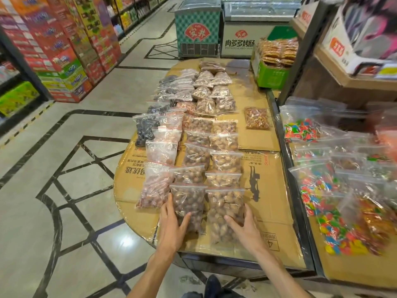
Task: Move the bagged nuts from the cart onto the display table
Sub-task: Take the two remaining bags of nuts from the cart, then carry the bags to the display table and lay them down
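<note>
Rows of clear zip bags of nuts lie on the cardboard-covered display table (268,190). At the near end lie two bags side by side: a dark brown nut bag (189,203) and a paler nut bag (225,209). My left hand (171,226) rests on the lower left of the dark bag, fingers straight along its side and front. My right hand (241,224) lies on the lower right of the paler bag, fingers spread and straight. The cart is out of view.
To the right, a second cardboard surface (354,269) holds bags of coloured candy (322,190). A green crate of packed snacks (272,72) stands at the table's far end, freezers (199,26) behind it. Stacked cartons (64,50) line the aisle on the left. My shoe (212,284) is below the table edge.
</note>
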{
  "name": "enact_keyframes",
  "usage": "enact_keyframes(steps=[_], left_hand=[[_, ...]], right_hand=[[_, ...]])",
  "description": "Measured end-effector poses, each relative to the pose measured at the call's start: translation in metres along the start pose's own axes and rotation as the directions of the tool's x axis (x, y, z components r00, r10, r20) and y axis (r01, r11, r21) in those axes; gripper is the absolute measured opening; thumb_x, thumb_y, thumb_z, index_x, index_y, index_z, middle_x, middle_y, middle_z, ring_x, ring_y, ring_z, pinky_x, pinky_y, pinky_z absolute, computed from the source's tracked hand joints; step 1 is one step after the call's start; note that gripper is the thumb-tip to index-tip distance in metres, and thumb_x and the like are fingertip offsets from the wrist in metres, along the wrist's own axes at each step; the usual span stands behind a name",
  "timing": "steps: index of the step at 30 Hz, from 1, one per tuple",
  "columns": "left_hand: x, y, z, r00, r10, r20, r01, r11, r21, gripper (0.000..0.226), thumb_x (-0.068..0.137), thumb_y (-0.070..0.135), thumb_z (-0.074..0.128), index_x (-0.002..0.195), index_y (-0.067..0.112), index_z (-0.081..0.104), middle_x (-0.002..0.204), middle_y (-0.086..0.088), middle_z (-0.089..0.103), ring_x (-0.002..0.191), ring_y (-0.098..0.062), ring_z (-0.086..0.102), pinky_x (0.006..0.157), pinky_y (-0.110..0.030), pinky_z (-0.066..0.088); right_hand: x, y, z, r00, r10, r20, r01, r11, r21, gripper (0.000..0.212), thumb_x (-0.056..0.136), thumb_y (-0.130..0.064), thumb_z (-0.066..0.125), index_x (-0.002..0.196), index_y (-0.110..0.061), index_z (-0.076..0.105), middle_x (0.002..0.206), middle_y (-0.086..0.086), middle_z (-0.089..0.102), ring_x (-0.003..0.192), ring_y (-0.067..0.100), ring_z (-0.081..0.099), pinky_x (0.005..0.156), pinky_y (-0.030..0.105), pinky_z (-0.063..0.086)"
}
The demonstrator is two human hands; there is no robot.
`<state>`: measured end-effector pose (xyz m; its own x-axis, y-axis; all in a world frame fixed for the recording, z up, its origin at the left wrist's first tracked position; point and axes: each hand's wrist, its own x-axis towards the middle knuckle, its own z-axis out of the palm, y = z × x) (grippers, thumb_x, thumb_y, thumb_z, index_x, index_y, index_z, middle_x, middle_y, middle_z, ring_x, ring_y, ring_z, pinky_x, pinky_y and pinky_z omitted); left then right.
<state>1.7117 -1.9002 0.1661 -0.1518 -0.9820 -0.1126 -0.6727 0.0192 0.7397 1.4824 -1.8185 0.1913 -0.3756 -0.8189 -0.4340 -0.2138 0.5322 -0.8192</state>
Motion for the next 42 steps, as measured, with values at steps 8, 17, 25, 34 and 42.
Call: enact_keyframes(steps=[8,17,25,34,42], left_hand=[[-0.034,0.01,-0.005,0.97,0.236,0.051,-0.24,0.915,0.324,0.08,0.103,0.059,0.046,0.167,0.024,0.014,0.174,0.0,0.015,0.161,-0.022,0.01,0.132,-0.044,0.014],[-0.111,0.005,0.001,0.886,0.35,0.305,-0.457,0.773,0.44,0.081,0.098,0.069,0.01,0.165,0.025,0.025,0.172,-0.001,0.023,0.161,-0.025,0.012,0.131,-0.048,0.012],[-0.197,0.017,0.024,0.746,0.371,0.552,-0.624,0.68,0.386,0.096,0.087,0.077,-0.017,0.167,0.032,0.01,0.175,0.004,0.01,0.162,-0.022,-0.001,0.13,-0.047,0.002],[-0.286,0.095,0.101,0.491,0.452,0.745,-0.832,0.496,0.247,0.072,0.105,0.066,0.009,0.167,0.03,0.007,0.176,0.006,0.002,0.162,-0.018,-0.009,0.13,-0.045,-0.006],[-0.403,0.188,0.223,0.254,0.498,0.829,-0.94,0.329,0.09,0.108,0.077,0.077,-0.03,0.167,0.033,0.011,0.176,0.006,0.006,0.162,-0.02,-0.003,0.132,-0.049,0.003]], right_hand=[[-0.048,0.006,-0.001,0.999,-0.018,-0.037,0.012,0.988,-0.153,0.116,0.085,-0.075,0.068,0.168,-0.035,-0.003,0.179,0.001,0.007,0.161,0.03,0.026,0.126,0.062,0.028],[-0.143,0.04,-0.009,0.992,-0.035,-0.124,-0.037,0.843,-0.536,0.105,0.091,-0.071,0.064,0.169,-0.034,0.005,0.174,0.001,0.021,0.159,0.026,0.028,0.124,0.052,0.035],[-0.244,0.094,-0.028,0.985,0.046,-0.168,-0.151,0.707,-0.691,0.099,0.092,-0.073,0.06,0.169,-0.032,0.013,0.177,0.003,0.014,0.164,0.026,0.011,0.13,0.048,0.019],[-0.353,0.173,-0.096,0.915,0.132,-0.38,-0.352,0.72,-0.598,0.095,0.095,-0.073,0.054,0.17,-0.031,0.013,0.178,0.002,0.012,0.166,0.026,0.003,0.132,0.054,0.007],[-0.456,0.293,-0.202,0.782,0.293,-0.55,-0.537,0.764,-0.357,0.098,0.094,-0.079,0.05,0.17,-0.034,0.006,0.179,0.002,0.005,0.166,0.028,0.0,0.131,0.053,0.003]])
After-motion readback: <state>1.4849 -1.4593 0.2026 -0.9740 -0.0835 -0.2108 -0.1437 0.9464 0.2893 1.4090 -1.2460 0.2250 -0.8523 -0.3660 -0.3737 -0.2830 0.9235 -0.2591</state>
